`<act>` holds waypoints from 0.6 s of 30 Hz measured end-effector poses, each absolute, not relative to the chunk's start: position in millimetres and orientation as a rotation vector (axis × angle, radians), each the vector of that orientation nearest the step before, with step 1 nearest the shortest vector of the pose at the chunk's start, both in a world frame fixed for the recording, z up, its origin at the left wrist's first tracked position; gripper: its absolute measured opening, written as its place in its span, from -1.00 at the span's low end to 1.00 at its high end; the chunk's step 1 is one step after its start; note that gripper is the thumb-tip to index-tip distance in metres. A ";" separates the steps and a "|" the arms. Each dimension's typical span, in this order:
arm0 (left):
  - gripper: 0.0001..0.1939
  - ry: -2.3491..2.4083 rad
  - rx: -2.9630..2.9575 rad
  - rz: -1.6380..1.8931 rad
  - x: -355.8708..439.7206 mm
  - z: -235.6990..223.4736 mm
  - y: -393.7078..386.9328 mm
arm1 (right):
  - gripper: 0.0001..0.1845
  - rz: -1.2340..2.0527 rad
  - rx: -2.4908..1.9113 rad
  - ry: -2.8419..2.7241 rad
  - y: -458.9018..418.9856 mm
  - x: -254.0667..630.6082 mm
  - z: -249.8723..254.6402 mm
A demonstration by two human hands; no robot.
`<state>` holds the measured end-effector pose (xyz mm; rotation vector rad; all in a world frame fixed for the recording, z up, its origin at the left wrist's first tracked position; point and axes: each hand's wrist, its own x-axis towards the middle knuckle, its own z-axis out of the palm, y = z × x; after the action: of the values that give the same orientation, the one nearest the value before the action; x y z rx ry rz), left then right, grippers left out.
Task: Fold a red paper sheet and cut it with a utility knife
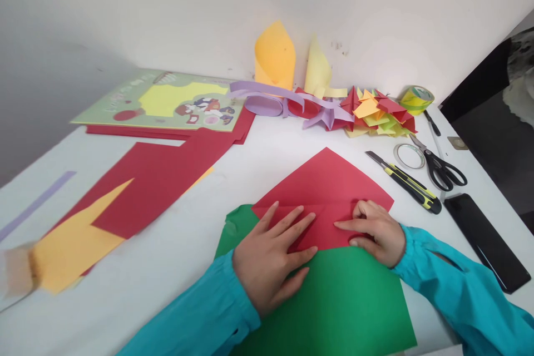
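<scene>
A red sheet of paper (325, 178) lies on a larger green sheet (350, 295), its pointed corner facing the wall. A faint crease crosses the red sheet from side to side. My left hand (277, 253) rests flat with fingers spread over the red sheet's left part, its thumb at the lower edge. On the right part, my right hand (377, 231) touches the red paper with the index finger stretched out and the thumb apart from it. The other fingers of that hand are curled, and nothing shows between them.
A utility knife (404, 182), scissors (442, 169), a tape roll (409, 156) and a black phone (486, 242) lie right. Folded paper shapes (375, 111) line the wall. Red sheets (161, 178) and a pad (125, 94) lie left, near a blurred hand (19, 272) at orange paper (79, 239).
</scene>
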<state>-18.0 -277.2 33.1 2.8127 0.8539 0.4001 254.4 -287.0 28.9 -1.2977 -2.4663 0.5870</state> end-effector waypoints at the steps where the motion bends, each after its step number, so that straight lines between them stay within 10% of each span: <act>1: -0.73 0.868 2.805 0.403 -20.0 33.8 -276.2 | -0.63 0.613 -1.294 -2.463 -286.2 256.5 29.2; 18: -0.73 0.904 2.804 0.300 -46.6 36.1 -264.0 | -0.70 0.595 -1.162 -2.522 -282.0 269.8 35.6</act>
<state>-46.6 -264.0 36.1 2.8041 0.9043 0.2997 269.8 -282.0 35.6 -1.1617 -2.5217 0.5950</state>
